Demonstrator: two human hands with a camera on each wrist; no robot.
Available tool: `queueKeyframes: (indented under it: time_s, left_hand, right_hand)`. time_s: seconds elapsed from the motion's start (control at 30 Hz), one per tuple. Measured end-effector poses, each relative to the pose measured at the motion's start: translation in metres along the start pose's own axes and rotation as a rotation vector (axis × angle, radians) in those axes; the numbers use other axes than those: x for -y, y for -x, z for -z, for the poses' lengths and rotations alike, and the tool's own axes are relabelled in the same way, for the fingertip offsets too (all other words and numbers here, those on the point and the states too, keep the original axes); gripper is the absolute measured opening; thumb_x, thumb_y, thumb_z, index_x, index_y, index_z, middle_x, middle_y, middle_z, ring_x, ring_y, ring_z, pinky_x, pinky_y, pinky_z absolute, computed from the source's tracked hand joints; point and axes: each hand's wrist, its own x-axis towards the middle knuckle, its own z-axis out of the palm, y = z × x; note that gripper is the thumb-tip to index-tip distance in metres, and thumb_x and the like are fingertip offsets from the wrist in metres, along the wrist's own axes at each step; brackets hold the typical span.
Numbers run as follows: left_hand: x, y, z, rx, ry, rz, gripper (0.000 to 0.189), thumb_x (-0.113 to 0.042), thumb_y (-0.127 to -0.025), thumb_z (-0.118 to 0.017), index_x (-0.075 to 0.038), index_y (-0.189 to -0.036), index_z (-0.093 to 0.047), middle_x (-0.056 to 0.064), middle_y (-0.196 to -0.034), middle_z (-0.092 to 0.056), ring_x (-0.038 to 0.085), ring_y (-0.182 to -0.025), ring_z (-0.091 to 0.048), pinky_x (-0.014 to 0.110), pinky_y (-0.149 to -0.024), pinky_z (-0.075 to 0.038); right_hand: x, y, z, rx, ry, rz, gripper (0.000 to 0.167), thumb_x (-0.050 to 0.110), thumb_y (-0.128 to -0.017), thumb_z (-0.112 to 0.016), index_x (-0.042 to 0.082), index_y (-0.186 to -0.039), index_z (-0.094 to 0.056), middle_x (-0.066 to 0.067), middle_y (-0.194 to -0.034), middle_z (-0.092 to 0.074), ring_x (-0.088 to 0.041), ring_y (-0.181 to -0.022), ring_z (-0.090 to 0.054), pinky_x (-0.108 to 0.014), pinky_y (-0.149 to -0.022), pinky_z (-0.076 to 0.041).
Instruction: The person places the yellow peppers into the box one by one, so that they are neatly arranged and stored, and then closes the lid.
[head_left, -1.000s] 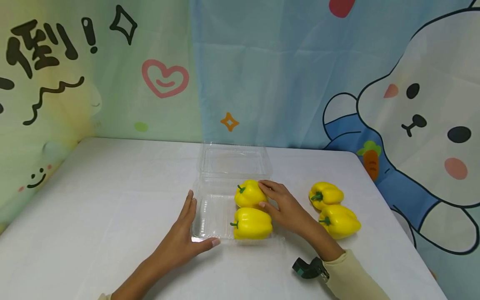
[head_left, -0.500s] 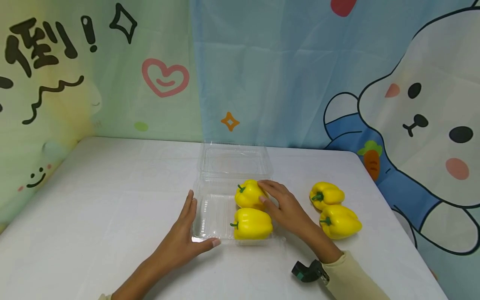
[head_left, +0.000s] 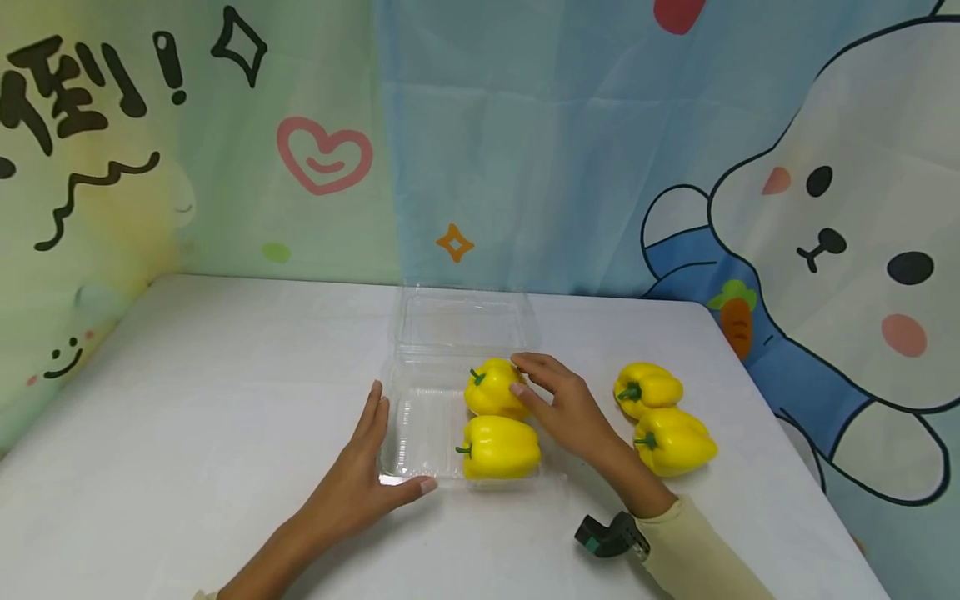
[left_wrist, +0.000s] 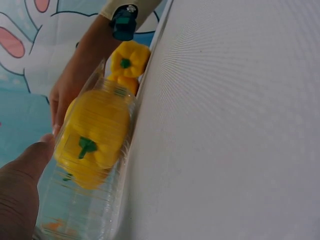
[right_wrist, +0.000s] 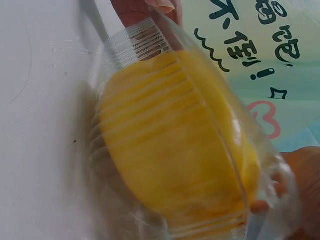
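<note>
A clear plastic clamshell box lies with its lid tipped back toward the backdrop. Two yellow bell peppers sit in its right half: a rear pepper and a front pepper, stems to the left. My left hand rests at the box's front left corner, fingers straight along the left side, thumb at the front edge. My right hand has its fingers at the right end of the rear pepper, thumb over its top. In the right wrist view, the ribbed box wall covers a pepper.
Two more yellow peppers, a rear one and a front one, lie on the white tablecloth right of the box. A dark wrist camera sits by the right sleeve. A printed cartoon curtain hangs behind the table.
My right thumb has slid up and back over the rear pepper, and that hand has shifted slightly away from me. The peppers, box and left hand keep their places; the head view has turned slightly.
</note>
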Motion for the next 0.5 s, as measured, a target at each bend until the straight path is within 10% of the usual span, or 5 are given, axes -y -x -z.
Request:
queueKeyframes:
  time_s: [0.5]
  left_hand:
    - [0.002,0.0,0.0,-0.002,0.002,0.0,0.121,-0.065,-0.074,-0.073,0.004,-0.153,-0.012,0.003,-0.163,0.007,0.033,-0.145,-0.011,0.054,-0.11,-0.024]
  right_hand:
    - [0.005,-0.012,-0.002,0.089,0.009,-0.07,0.04,0.018,-0.098,-0.061,-0.001,-0.133,-0.058,-0.011,-0.136,-0.053,-0.029,-0.126,-0.05,-0.044,-0.099,-0.044]
